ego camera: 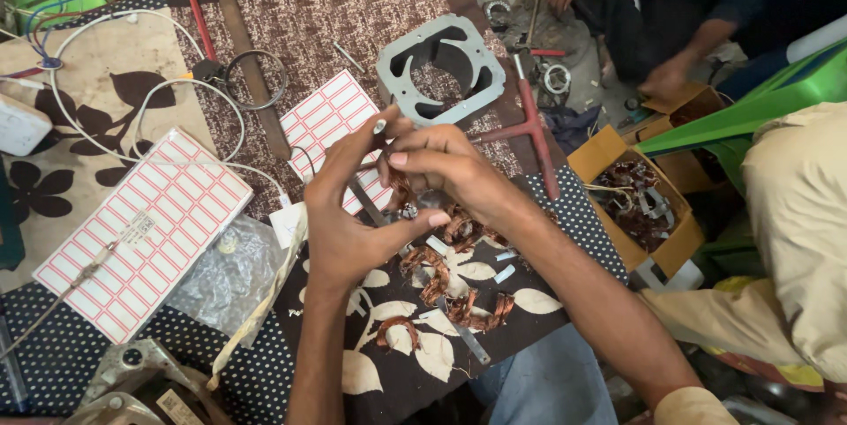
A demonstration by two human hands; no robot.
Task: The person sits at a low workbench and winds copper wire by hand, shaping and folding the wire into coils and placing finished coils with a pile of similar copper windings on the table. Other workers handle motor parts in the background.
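Nearest, the left hand (348,213) and right hand (441,169) meet above the brown leaf-patterned cloth (291,28), fingers curled together, pinching a small metal part (410,210) between them; what exactly it is cannot be made out. Just below lie tangled copper wire coils (441,275). Far of the hands sits a grey square metal frame (441,67), a red T-handled wrench (532,129) to its right. Red-bordered label sheets (150,222) lie left. Another person's hands (666,81) work far right, partly cut off.

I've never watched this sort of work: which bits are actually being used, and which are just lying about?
In use:
left hand
right hand
small metal part between them
copper wire coils

Lying about:
grey metal plate
red T-handle wrench
label sheets
white cable
cardboard box
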